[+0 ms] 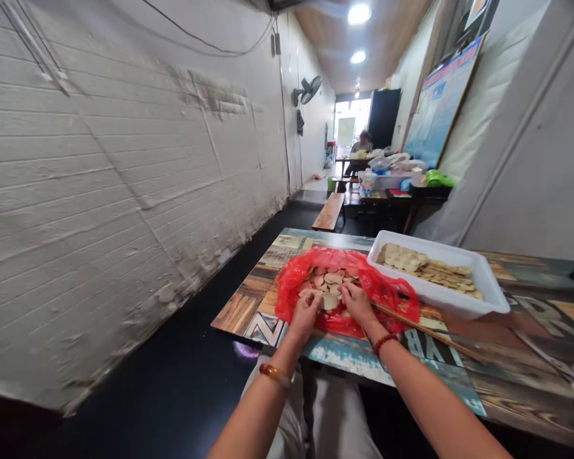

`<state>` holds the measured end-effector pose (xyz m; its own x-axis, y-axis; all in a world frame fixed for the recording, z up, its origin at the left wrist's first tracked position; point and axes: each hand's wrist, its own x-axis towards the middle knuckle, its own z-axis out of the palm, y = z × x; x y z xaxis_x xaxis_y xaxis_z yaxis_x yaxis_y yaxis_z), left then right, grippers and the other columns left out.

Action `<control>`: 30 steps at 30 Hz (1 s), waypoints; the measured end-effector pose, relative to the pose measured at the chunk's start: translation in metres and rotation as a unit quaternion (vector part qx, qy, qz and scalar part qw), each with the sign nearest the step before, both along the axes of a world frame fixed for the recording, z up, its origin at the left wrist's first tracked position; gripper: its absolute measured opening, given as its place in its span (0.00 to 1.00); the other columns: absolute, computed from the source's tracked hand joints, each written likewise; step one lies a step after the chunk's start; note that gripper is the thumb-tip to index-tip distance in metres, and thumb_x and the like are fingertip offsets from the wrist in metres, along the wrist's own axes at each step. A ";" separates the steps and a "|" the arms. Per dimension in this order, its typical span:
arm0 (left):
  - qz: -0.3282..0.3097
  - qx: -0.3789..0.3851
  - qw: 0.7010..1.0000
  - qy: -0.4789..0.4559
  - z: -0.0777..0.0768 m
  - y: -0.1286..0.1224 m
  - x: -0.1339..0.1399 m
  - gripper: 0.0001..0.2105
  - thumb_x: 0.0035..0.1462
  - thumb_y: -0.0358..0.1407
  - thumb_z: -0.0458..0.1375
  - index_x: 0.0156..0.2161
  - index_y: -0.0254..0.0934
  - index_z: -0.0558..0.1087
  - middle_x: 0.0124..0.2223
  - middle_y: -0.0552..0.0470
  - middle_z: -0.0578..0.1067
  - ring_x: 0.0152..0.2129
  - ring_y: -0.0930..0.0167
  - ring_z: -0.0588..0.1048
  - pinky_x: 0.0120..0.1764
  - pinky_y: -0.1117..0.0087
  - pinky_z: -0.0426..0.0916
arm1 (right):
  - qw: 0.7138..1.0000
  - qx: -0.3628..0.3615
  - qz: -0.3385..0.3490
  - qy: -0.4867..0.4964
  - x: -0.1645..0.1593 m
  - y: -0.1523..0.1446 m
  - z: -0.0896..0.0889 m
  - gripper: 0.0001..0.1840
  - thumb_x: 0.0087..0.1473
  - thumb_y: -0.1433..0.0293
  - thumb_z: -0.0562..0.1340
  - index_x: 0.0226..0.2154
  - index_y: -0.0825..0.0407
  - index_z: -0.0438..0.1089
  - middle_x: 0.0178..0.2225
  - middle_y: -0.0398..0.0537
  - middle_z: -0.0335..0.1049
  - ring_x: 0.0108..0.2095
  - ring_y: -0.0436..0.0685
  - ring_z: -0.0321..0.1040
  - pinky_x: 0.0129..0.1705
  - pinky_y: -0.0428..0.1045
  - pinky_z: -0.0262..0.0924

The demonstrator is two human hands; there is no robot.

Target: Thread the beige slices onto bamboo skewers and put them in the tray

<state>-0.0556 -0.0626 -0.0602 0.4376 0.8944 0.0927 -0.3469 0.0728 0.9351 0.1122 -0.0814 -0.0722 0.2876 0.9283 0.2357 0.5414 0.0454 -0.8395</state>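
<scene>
Well, a pale flat slice (330, 301) is between the two hands, just over the open red bag (291, 275). The left hand (307, 311) seems to pinch its near edge between thumb and finger. The right hand (356, 302) has its fingertips bunched up by the other edge, but I can't tell if they grip it. The slice looks thin, so it might tear if both hands pulled hard. It could also slip and drop into the loose slices (333, 278) just past the fingers. The floppy bag might fold in and get in the way. The right arm could bump the thin wooden stick (433, 333) beside it, which sticks out to the right. The slice has no clear front end. Its long way seems to go sideways, from left hand to right hand, with its flat face tipped back toward the person.
</scene>
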 end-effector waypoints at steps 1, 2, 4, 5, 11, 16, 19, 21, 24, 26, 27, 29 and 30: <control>-0.010 0.006 1.000 0.006 -0.001 0.000 -0.001 0.17 0.50 0.48 0.60 0.32 0.36 0.63 0.27 0.56 0.70 0.18 0.75 0.72 0.22 0.75 0.66 | 1.000 0.002 -0.006 -0.006 -0.001 0.000 0.001 0.16 0.60 0.64 0.59 0.48 0.54 0.66 0.46 0.50 0.68 0.41 0.54 0.69 0.42 0.55 0.67; -0.018 0.004 1.000 0.010 -0.002 -0.001 -0.001 0.17 0.50 0.49 0.59 0.33 0.37 0.62 0.28 0.56 0.71 0.18 0.74 0.72 0.21 0.75 0.66 | 1.000 0.005 -0.011 -0.010 -0.002 0.000 0.002 0.15 0.60 0.64 0.59 0.48 0.54 0.66 0.46 0.49 0.69 0.40 0.54 0.70 0.41 0.54 0.67; -0.025 -0.003 1.000 0.012 -0.006 -0.001 -0.002 0.17 0.52 0.50 0.57 0.33 0.38 0.60 0.30 0.56 0.71 0.18 0.74 0.73 0.20 0.75 0.66 | 1.000 0.010 -0.019 -0.016 -0.002 -0.001 0.002 0.14 0.60 0.64 0.58 0.46 0.55 0.67 0.43 0.48 0.70 0.38 0.53 0.70 0.39 0.53 0.68; -0.031 -0.008 0.999 0.014 -0.008 -0.001 -0.002 0.17 0.52 0.51 0.56 0.33 0.39 0.60 0.30 0.56 0.71 0.18 0.74 0.73 0.19 0.74 0.66 | 1.000 0.011 -0.023 -0.017 -0.002 0.000 0.001 0.13 0.60 0.64 0.58 0.44 0.55 0.68 0.41 0.47 0.71 0.35 0.51 0.70 0.37 0.51 0.68; -0.063 -0.005 0.998 -0.006 0.009 0.015 0.011 0.14 0.52 0.46 0.57 0.37 0.39 0.63 0.34 0.54 0.73 0.21 0.74 0.73 0.23 0.73 0.68 | 0.998 0.001 -0.065 0.004 0.001 0.003 -0.008 0.17 0.62 0.60 0.53 0.34 0.54 0.70 0.22 0.39 0.66 0.21 0.48 0.65 0.25 0.46 0.63; -0.106 0.067 0.992 0.000 0.038 0.044 0.034 0.08 0.51 0.39 0.58 0.35 0.36 0.69 0.32 0.53 0.73 0.26 0.74 0.71 0.31 0.73 0.68 | 0.992 -0.010 -0.125 0.031 0.001 0.008 -0.008 0.12 0.60 0.64 0.58 0.41 0.56 0.69 0.38 0.46 0.71 0.34 0.50 0.70 0.36 0.50 0.67; -0.121 0.089 0.989 -0.002 0.035 0.056 0.041 0.09 0.50 0.39 0.60 0.33 0.34 0.71 0.34 0.50 0.74 0.31 0.72 0.71 0.35 0.73 0.67 | 0.986 -0.003 -0.156 0.055 0.000 0.010 -0.004 0.13 0.60 0.64 0.59 0.44 0.55 0.68 0.42 0.48 0.70 0.38 0.52 0.70 0.39 0.52 0.67; -0.136 0.074 0.988 -0.018 0.027 0.060 0.043 0.12 0.49 0.40 0.62 0.35 0.33 0.73 0.36 0.48 0.75 0.31 0.72 0.72 0.36 0.72 0.66 | 0.983 0.002 -0.169 0.076 -0.001 0.009 -0.003 0.14 0.60 0.64 0.59 0.44 0.55 0.68 0.41 0.47 0.70 0.36 0.52 0.70 0.37 0.51 0.68; -0.172 0.034 0.984 -0.038 0.021 0.061 0.044 0.16 0.48 0.42 0.63 0.39 0.34 0.73 0.35 0.49 0.75 0.26 0.73 0.71 0.32 0.72 0.66 | 0.978 0.001 -0.180 0.107 -0.004 0.006 0.000 0.15 0.61 0.61 0.56 0.38 0.56 0.68 0.31 0.42 0.69 0.26 0.47 0.67 0.28 0.46 0.65; -0.172 0.033 0.984 -0.046 0.022 0.060 0.044 0.13 0.47 0.40 0.63 0.36 0.34 0.73 0.37 0.47 0.76 0.28 0.73 0.72 0.34 0.72 0.66 | 0.977 -0.001 -0.171 0.128 -0.007 0.003 0.004 0.19 0.62 0.56 0.52 0.34 0.55 0.66 0.23 0.38 0.65 0.19 0.45 0.62 0.21 0.43 0.59; -0.163 0.042 0.985 -0.045 0.023 0.060 0.043 0.11 0.47 0.39 0.64 0.33 0.33 0.73 0.38 0.46 0.76 0.30 0.72 0.73 0.36 0.72 0.66 | 0.977 -0.001 -0.163 0.139 -0.008 0.002 0.007 0.21 0.61 0.53 0.51 0.33 0.54 0.65 0.21 0.37 0.64 0.17 0.45 0.60 0.19 0.42 0.56; -0.146 0.064 0.986 -0.038 0.025 0.060 0.042 0.08 0.46 0.36 0.63 0.29 0.33 0.72 0.42 0.44 0.75 0.35 0.69 0.73 0.39 0.71 0.66 | 0.976 -0.001 -0.144 0.161 -0.009 -0.001 0.013 0.24 0.58 0.48 0.49 0.31 0.52 0.62 0.19 0.37 0.64 0.15 0.46 0.60 0.15 0.42 0.52; -0.140 0.074 0.987 -0.033 0.026 0.060 0.042 0.07 0.46 0.35 0.63 0.28 0.33 0.72 0.43 0.43 0.75 0.37 0.68 0.73 0.41 0.70 0.66 | 0.976 0.000 -0.135 0.172 -0.010 -0.002 0.016 0.25 0.56 0.46 0.50 0.31 0.51 0.61 0.20 0.38 0.65 0.15 0.46 0.61 0.14 0.42 0.50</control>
